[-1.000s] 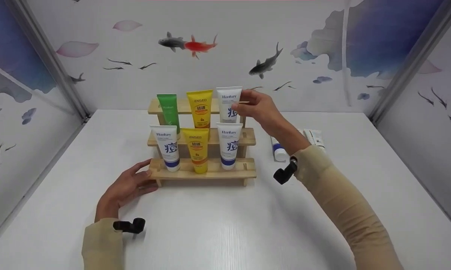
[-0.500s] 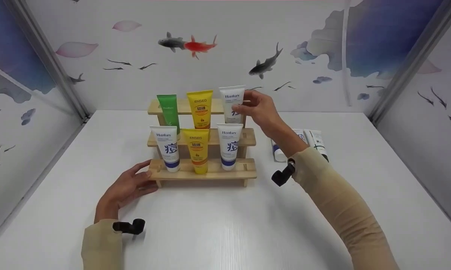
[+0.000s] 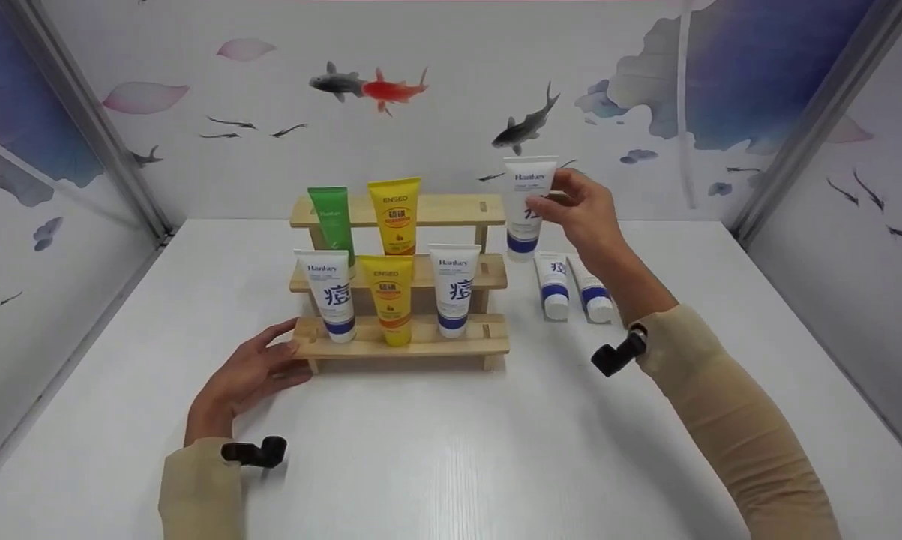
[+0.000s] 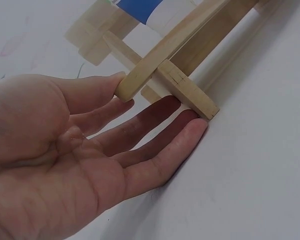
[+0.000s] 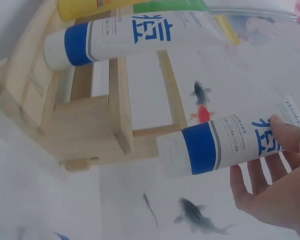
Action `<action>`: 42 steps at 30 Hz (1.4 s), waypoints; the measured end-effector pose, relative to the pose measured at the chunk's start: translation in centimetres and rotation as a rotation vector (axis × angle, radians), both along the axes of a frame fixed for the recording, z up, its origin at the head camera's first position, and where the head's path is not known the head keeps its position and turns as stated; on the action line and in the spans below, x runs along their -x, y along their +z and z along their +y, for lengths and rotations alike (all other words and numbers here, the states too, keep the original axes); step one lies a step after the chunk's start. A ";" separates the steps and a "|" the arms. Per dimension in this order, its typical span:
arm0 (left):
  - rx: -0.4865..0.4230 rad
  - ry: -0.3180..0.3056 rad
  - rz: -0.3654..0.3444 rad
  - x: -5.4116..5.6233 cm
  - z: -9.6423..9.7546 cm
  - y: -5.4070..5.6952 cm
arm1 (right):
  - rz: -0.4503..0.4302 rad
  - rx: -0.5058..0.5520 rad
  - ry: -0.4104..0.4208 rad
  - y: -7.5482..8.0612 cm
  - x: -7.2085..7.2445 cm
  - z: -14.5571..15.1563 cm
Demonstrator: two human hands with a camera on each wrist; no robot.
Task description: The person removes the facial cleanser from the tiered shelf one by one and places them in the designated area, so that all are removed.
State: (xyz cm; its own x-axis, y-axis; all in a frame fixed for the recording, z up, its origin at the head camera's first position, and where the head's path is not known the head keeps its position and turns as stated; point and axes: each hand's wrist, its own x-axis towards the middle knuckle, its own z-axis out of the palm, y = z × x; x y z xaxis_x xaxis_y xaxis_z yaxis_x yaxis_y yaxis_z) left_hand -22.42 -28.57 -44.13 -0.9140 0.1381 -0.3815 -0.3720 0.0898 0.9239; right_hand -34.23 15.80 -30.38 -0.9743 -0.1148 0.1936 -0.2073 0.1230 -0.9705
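Note:
My right hand [image 3: 585, 214] pinches a white squeeze tube [image 3: 523, 214] with a blue band, thumb on its front. The tube is upright, cap down, in the air right of the three-tier wooden rack [image 3: 488, 345]. In the right wrist view, the held tube [image 5: 225, 140] lies apart from the rack. My left hand [image 3: 252, 371] holds the left end of the lowest shelf; in the left wrist view the thumb [image 4: 97, 90] rests on the shelf end, with the other fingers at the rack's leg [image 4: 190, 90].
On the lowest shelf stand a white tube [image 3: 331, 296], a yellow tube [image 3: 391, 300] and another white tube [image 3: 454, 289]. A green tube [image 3: 334, 225] and a yellow tube [image 3: 397, 217] stand on the tier behind. Two white tubes lie on the table [image 3: 421, 450] at right.
My right hand has lifted the white tube off the rack's middle tier and carried it right. The left hand stays at the shelf's end.

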 end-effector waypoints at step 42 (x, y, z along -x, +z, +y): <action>-0.013 -0.003 0.008 -0.1 0.0 0.0 | -0.201 -0.159 -0.384 -7.1 3.4 17.8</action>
